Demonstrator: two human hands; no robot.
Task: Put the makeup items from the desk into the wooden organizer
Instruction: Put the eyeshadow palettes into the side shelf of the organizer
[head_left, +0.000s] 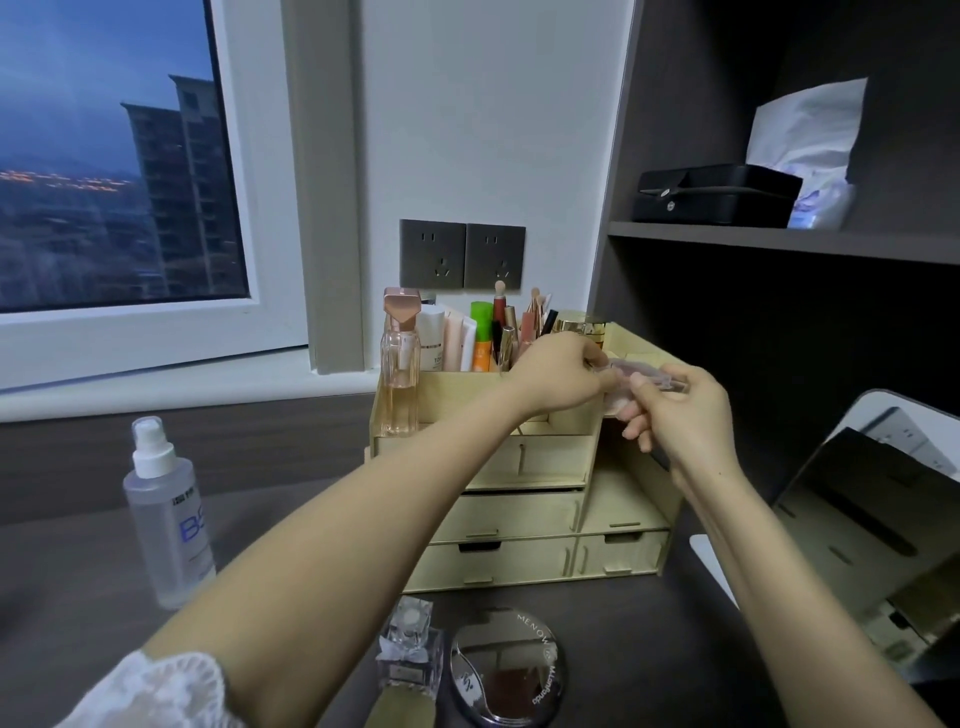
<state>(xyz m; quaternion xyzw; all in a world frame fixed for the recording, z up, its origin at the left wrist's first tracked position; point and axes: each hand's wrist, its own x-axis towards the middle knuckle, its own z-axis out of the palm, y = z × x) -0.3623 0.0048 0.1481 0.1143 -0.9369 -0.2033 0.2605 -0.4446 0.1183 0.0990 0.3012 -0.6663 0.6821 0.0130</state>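
A bare left forearm in a white lace sleeve stretches from 7 o'clock towards the centre, over a dark grey desk. At centre stands the pale wooden organizer, its drawers shut and its back compartments packed with tubes and brushes. A tilted mirror leans at its 3 o'clock. A clear plastic spray bottle stands upright on the desk at the organizer's 9 o'clock. A tall clear perfume bottle with a rose-gold cap stands at its left end. A round mirrored compact lies at 6 o'clock, with a small square glass perfume bottle just beside it. The left hand and right hand meet above the organizer's upper right compartment. Both have curled fingers pinching a small translucent pink case, which is blurred.
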